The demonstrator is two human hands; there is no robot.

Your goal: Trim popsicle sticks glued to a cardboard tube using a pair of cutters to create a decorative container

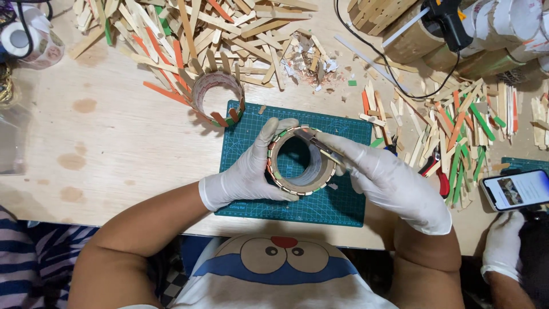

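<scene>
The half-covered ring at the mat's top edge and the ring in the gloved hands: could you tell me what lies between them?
Head view: only bare green cutting mat separates the half-covered ring from the held ring.

left hand [243, 174] covers the stick-clad ring's [297, 189] left side; tape rolls [28, 40] cut off at left edge

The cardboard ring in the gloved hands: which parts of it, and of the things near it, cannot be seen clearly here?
- Cardboard ring, head view: its left outer wall is covered by the left hand.
- Thin tool in the right hand: the fingers hide its handle; its kind is unclear.
- Phone: cut by the right edge, screen too small.
- Tape roll: partly cut by the left edge.
</scene>
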